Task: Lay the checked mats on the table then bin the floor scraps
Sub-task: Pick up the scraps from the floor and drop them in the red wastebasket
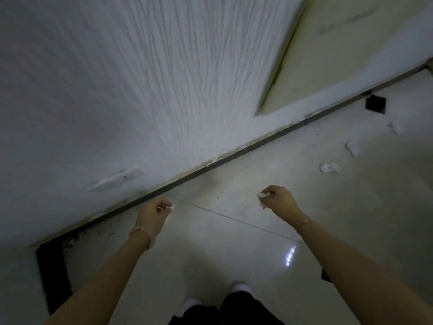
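Observation:
Both my hands hang over a pale tiled floor near the base of a white textured wall. My left hand [153, 215] is closed, pinching a small white scrap at its fingertips. My right hand [277, 200] is closed too, with a crumpled white scrap [260, 195] showing at its fingers. More white paper scraps lie on the floor to the right: one scrap [330, 167], another scrap [353, 147] and a faint scrap [394, 126] farther off. No mats, table or bin are in view.
A dark skirting line [234, 154] runs diagonally where wall meets floor. A small black square object [375, 104] sits by the wall at the right. A dark opening [52, 273] lies at the lower left. My feet [239, 289] stand at the bottom.

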